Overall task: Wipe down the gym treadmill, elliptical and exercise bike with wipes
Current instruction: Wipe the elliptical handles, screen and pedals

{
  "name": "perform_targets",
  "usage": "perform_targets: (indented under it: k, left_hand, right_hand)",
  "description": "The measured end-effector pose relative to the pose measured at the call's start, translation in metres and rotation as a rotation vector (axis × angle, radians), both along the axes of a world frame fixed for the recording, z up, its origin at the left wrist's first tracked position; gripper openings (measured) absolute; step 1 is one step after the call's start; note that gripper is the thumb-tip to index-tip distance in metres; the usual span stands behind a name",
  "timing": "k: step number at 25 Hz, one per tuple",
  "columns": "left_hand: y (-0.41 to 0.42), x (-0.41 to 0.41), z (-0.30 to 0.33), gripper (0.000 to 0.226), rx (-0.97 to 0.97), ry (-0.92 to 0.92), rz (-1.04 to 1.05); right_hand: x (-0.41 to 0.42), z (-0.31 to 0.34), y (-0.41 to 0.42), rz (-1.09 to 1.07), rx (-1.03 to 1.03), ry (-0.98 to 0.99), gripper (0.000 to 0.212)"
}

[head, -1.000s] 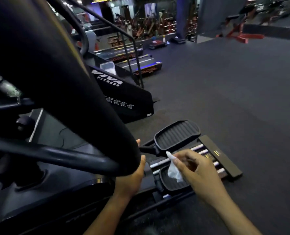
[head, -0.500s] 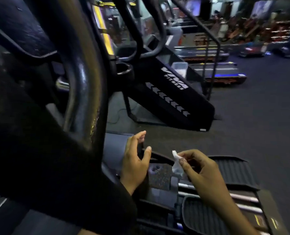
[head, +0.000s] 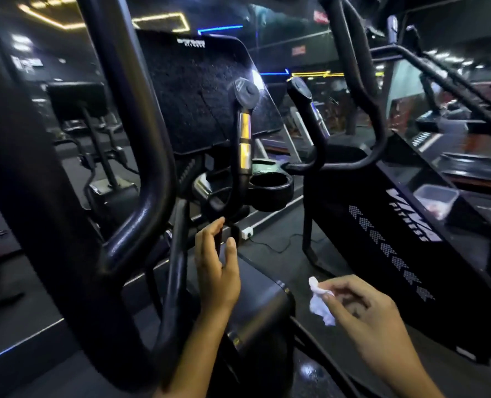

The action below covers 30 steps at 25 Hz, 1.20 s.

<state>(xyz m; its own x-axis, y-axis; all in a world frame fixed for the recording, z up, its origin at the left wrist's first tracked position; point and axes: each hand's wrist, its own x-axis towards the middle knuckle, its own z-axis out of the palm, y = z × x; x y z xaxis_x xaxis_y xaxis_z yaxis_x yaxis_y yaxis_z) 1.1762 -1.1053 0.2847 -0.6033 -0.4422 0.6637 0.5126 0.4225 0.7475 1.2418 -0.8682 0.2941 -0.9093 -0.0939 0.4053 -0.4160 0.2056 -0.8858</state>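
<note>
Elliptical console [head: 207, 90] ahead, cup holder [head: 271, 186] below it. Left hand [head: 217, 271] near the handlebar post [head: 242, 173]; right hand [head: 364, 311], holding wipe [head: 318, 307], right of it. Stair machine [head: 396, 242] further right.

Dark gym floor [head: 281, 239], yellow and blue ceiling light strips [head: 163, 18] glowing, rows of machines [head: 95, 133] fading behind.

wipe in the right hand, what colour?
White, crumpled wipe, pinched by the right hand; head view.

head cam | faces forward, slightly down | close behind elliptical console [head: 198, 90] (handlebars crowd frame) | single view
</note>
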Motion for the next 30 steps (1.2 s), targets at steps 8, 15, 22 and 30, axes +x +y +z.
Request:
perform_targets:
  k: [8, 15, 22, 30]
  left_hand:
    - [0.005, -0.014, 0.031, 0.039, 0.075, 0.029, 0.15]
    - [0.004, -0.057, 0.104, 0.031, 0.267, 0.242, 0.265]
    - [-0.055, -0.123, 0.166, 0.046, -0.255, 0.071, 0.698]
    - [-0.121, -0.173, 0.229, 0.06, -0.727, -0.291, 0.826]
  right_hand:
    - [-0.045, 0.04, -0.031, 0.113, -0.083, 0.126, 0.039]
    - [-0.08, 0.081, -0.031, 0.181, -0.055, 0.285, 0.03]
    - [-0.152, 0.138, -0.025, 0.132, 0.055, 0.602, 0.025]
    - [-0.254, 0.258, -0.068, -0.062, 0.217, 0.918, 0.015]
